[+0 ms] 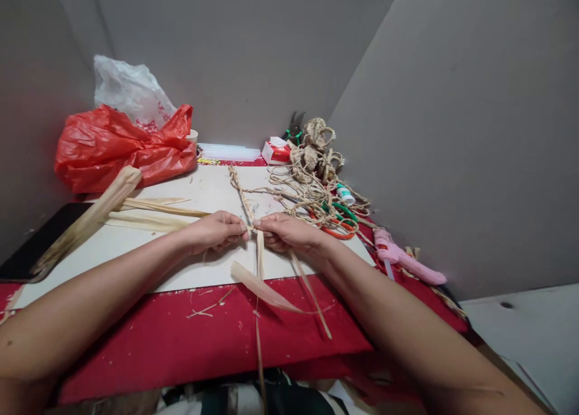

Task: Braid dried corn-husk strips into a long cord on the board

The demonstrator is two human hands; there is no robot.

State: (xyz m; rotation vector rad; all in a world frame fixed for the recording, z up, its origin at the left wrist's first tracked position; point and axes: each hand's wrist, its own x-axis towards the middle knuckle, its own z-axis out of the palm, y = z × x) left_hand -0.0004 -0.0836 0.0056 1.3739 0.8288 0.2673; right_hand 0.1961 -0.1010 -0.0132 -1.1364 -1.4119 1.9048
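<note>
A thin braided straw-coloured cord (245,202) runs from a looped far end on the white board (212,183) down to my two hands. My left hand (219,230) is closed, thumb and forefinger pinching the near end of the braid. Close beside it, my right hand (286,231) also pinches there, its other fingers curled under. From between the hands a pale dry husk strip (260,252) hangs toward me. Another narrow strip (312,291) trails below my right hand. A wider loose strip (266,289) curls over the board's near edge. The exact pinch point is partly covered by my fingertips.
Left: long dry husk strips (156,222), a dark flat tablet-like thing (49,237), a red plastic bag (122,146). Right: tangled twisted cord (312,192), orange-handled scissors (339,233), a pink glue gun (407,261). Red cloth (181,342) covers the table; grey walls enclose it.
</note>
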